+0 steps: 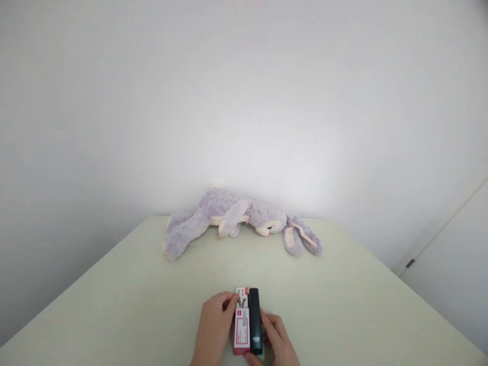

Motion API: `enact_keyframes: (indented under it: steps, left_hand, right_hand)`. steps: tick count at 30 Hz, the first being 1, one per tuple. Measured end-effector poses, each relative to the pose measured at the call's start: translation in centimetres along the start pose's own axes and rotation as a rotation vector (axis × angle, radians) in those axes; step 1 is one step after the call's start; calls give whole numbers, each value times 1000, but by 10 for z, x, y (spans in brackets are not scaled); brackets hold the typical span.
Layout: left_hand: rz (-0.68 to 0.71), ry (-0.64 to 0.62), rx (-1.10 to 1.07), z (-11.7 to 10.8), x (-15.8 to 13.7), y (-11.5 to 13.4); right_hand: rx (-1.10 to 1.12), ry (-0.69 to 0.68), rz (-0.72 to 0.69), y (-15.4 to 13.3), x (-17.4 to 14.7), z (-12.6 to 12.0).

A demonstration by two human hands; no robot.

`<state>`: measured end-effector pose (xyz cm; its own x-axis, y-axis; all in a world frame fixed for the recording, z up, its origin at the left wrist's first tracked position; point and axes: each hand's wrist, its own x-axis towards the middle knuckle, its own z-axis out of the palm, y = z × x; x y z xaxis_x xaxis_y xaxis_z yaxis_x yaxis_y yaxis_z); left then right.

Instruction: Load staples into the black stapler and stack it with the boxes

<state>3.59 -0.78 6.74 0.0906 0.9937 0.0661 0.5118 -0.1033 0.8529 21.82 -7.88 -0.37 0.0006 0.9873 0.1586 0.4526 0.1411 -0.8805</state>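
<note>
On the tabletop point(152, 305), a near box point(242, 333) and a far box point(241, 292) are lying beside a dark stapler point(255, 320). The left hand point(213, 323) is touching the far box, the right hand point(281, 341) the stapler; I cannot tell whether they are gripping.

You are working in an indoor room, most likely in a home. The clearest domestic indicator is the lavender plush rabbit point(229, 207) lying stretched along the far edge of the pale green table point(133, 300). Behind it you face a plain white wall point(244, 101); to your right, note a slanting seam point(450, 220) with a small dark fitting point(410, 263). The printed packaging point(242, 333) and slim black item point(255, 315) before you suit a desk. The exact room type cannot be determined.
</note>
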Motion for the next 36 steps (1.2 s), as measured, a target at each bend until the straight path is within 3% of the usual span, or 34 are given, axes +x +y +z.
enact_keyframes:
  steps: [7, 12, 15, 22, 27, 29, 31, 34, 36]
  left_hand:
    - [-2, -112, -123, 1, -26, -13]
    - [-69, -165, -263, 16, -29, 9]
    - [-59, -197, -300, 46, -23, 33]
    - [-60, -233, -350, 144, 2, 89]
    - [-67, -258, -369, 187, 15, 104]
    - [-72, -272, -375, 187, 16, 98]
    - [-74, -271, -372, 173, 12, 85]
    - [-39, -216, -324, 125, 0, 59]
    - [2, -157, -262, 84, -10, 39]
  right_hand:
    - [20, -71, -14, -3, 3, -10]
    - [-69, -172, -24, -9, 3, -47]
    - [-162, -165, -39, -6, -1, -88]
    - [-253, -65, 34, 24, -12, -197]
    - [-252, -53, 71, 38, -8, -227]
    - [-260, -13, 55, 44, -10, -229]
    - [-288, 104, 50, 51, -17, -231]
    - [-340, 355, 47, 57, -38, -228]
    - [-355, 496, 52, 53, -50, -211]
